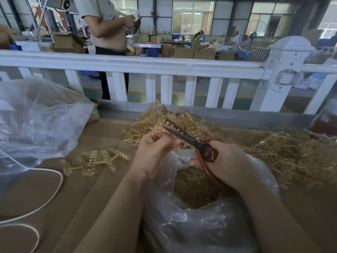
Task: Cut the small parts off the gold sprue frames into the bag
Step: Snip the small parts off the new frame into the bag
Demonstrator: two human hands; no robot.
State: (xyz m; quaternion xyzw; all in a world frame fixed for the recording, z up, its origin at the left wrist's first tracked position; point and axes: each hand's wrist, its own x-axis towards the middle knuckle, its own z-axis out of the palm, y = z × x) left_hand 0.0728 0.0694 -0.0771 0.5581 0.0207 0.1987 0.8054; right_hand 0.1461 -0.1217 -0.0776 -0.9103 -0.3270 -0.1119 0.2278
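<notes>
**Q:** What colours are in front of you?

**Me:** My scissors (189, 138) have dark, near-black metal blades and glossy reddish-brown looped handles. The branching plastic sprue frames (160, 123) piled behind them are pale gold, like straw. One flat frame (94, 160) lying apart is the same gold.

**Q:** And the bag?

**Me:** The clear crinkled plastic bag (182, 225) shows a tan-gold heap of cut parts (195, 189) inside. The cardboard tabletop (76, 194) is plain brown. A thin cord (54, 194) is off-white, and the slatted railing (127, 63) is glossy white.
</notes>
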